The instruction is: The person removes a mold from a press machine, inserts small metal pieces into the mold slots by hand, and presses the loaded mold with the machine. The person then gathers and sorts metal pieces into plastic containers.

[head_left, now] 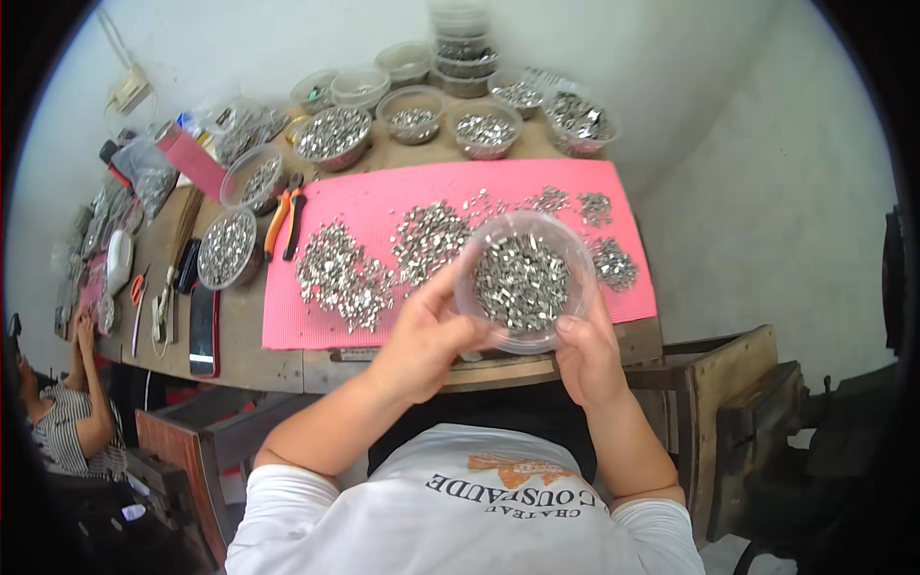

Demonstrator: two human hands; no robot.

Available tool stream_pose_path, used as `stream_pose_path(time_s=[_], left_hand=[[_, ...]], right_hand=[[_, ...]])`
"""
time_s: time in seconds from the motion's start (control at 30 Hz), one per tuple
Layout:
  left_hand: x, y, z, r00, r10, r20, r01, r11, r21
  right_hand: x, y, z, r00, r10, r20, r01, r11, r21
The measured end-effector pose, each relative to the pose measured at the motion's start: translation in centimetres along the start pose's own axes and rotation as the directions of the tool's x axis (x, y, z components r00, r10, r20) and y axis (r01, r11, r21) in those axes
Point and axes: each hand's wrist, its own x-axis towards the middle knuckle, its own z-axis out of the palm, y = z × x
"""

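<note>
Between both hands I hold a round clear plastic tub above the front of the pink mat. Small shiny metal pieces cover its bottom. My left hand grips the tub's left side, thumb on the near rim. On the right side, my right hand clasps it with the thumb over the rim; its other fingers are mostly hidden behind the tub. Loose heaps of similar metal pieces lie on the mat to the left of the tub, with smaller heaps to its right.
More tubs of metal pieces line the back and left of the wooden table. Orange-handled pliers lie at the mat's left edge, a phone farther left. Open wooden drawers jut out below. Another person sits far left.
</note>
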Motion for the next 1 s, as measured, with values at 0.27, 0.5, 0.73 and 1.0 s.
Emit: stream_pose_path(time_s=[0.27, 0.5, 0.73, 1.0], left_hand=[[1.9, -3.5, 0.2, 0.946, 0.192, 0.262, -0.252, 0.942, 0.221], [3.5, -4.4, -1.5, 0.915, 0.242, 0.323, -0.370, 0.821, 0.435], [4.1, -5.4, -2.6, 0.882, 0.354, 0.312, -0.469, 0.731, 0.497], [3.3, -4.0, -3.5, 0.896, 0.024, 0.443, -0.032, 0.999, 0.009]], right_hand=[[-0.1, -5.2, -3.4, 0.997, -0.026, -0.075, 0.037, 0.989, 0.142], [4.7, -10.3, -6.9, 0.971, -0.039, -0.237, 0.074, 0.987, 0.144], [19.9, -13.8, -11.9, 0.961, 0.008, -0.275, -0.020, 0.999, -0.039], [40.3, -12.1, -17.9, 0.878, 0.168, -0.448, -0.268, 0.948, -0.169]])
